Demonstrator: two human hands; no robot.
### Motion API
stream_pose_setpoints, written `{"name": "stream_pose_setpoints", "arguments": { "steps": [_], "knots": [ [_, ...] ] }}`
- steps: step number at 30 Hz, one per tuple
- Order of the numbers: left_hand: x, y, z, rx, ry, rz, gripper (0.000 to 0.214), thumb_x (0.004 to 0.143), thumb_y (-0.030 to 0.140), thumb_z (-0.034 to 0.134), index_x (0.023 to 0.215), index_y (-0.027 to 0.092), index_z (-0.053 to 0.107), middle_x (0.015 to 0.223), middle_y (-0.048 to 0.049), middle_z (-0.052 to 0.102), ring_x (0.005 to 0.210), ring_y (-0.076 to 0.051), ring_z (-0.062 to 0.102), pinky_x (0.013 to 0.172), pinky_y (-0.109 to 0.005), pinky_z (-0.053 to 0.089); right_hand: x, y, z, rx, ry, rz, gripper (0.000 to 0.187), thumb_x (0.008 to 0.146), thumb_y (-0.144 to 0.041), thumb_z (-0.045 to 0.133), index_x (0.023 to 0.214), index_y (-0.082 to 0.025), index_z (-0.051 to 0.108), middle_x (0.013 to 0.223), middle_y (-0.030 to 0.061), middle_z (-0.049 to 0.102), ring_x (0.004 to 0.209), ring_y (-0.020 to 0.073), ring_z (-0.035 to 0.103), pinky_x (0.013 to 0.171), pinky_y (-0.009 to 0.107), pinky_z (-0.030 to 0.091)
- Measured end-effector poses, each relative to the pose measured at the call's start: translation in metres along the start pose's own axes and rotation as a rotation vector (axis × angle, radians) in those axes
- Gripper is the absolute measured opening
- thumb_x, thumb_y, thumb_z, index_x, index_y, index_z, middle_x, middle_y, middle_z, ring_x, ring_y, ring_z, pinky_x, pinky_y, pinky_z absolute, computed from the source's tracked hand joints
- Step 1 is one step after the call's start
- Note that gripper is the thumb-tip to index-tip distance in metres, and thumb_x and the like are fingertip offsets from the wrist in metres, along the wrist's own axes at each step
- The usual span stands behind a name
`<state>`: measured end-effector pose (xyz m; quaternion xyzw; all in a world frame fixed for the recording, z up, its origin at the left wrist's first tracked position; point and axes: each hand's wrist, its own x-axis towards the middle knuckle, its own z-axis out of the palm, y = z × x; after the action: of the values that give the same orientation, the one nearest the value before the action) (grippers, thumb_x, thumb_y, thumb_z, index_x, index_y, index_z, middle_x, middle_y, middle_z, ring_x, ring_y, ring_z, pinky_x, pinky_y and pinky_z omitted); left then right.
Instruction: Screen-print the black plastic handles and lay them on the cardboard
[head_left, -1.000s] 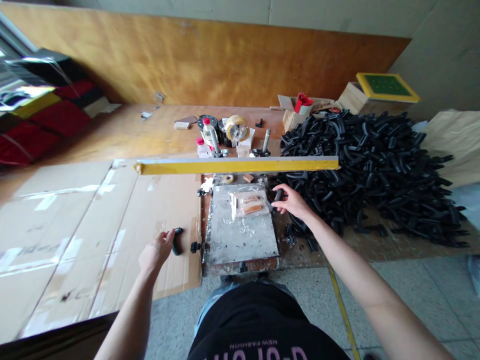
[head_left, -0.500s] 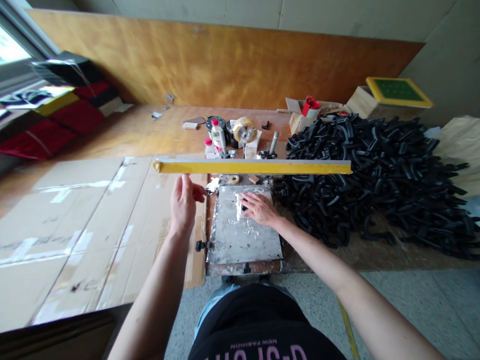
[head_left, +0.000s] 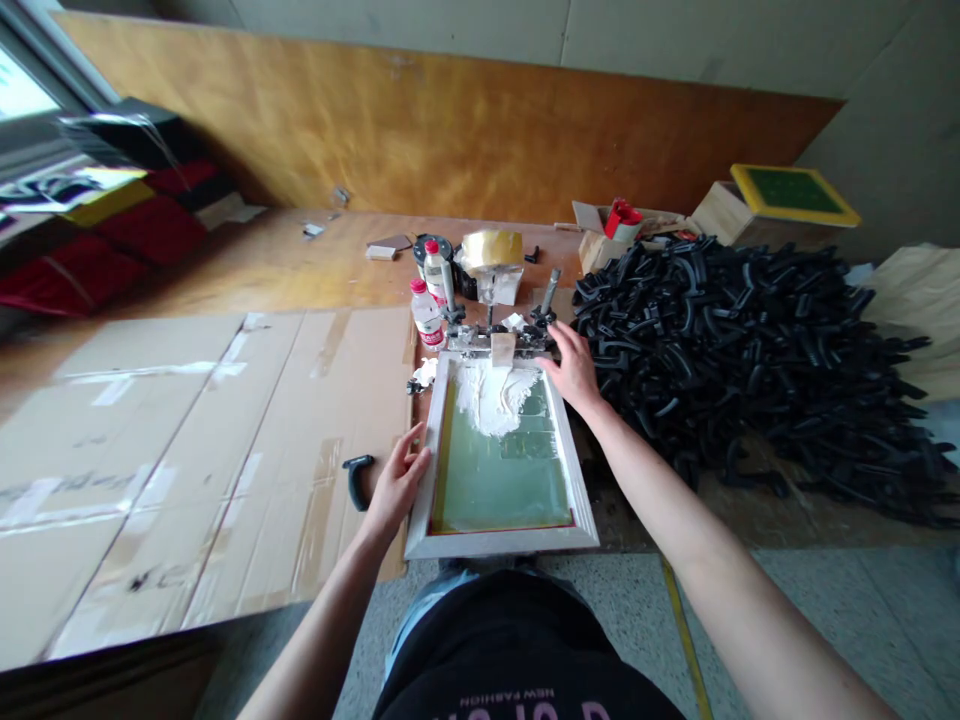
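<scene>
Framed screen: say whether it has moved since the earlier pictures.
Yes: the framed screen has swung down and nearer, judged against the cardboard sheet beside it.

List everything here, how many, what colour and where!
printing screen: one, grey frame, green mesh, centre
thick paste: one patch, white, screen's far half
bottles: two, red-capped, beyond screen
tape roll: one, yellowish, beyond screen
curved plastic pieces: uncountable heap, black, right
cardboard: count unclear, brown, left
lone curved piece: one, black, on cardboard
bundles: unclear count, red and black, left
yellow-rimmed panel: one, green, far right
shirt: one, black, bottom
left hand: one, bare, screen's left edge
right hand: one, bare, screen's far right corner
</scene>
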<state>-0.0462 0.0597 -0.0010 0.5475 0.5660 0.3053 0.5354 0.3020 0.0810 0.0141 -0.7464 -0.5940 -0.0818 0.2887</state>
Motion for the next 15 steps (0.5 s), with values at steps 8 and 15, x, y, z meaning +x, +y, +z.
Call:
{"name": "stream_pose_setpoints", "arguments": {
  "steps": [8, 15],
  "knots": [
    [0.021, -0.042, 0.009, 0.038, -0.080, -0.044, 0.077, 0.077, 0.060, 0.061, 0.141, 0.020, 0.047, 0.088, -0.0053, 0.070, 0.075, -0.020, 0.064, 0.065, -0.028, 0.049, 0.008, -0.064, 0.042, 0.007, -0.413, -0.258, 0.010, 0.086, -0.020, 0.063, 0.095, -0.014, 0.064, 0.095, 0.0112, 0.066, 0.096, 0.0242, 0.057, 0.086, 0.033, 0.043],
    [0.019, -0.046, 0.007, -0.001, -0.075, -0.054, 0.075, 0.076, 0.061, 0.062, 0.139, 0.022, 0.050, 0.093, -0.0062, 0.072, 0.080, -0.021, 0.066, 0.066, -0.028, 0.050, -0.025, -0.051, 0.006, 0.169, -0.594, -0.704, 0.009, 0.081, -0.011, 0.060, 0.080, -0.019, 0.063, 0.083, 0.0040, 0.065, 0.086, 0.0198, 0.057, 0.074, 0.028, 0.041]
  ]
}}
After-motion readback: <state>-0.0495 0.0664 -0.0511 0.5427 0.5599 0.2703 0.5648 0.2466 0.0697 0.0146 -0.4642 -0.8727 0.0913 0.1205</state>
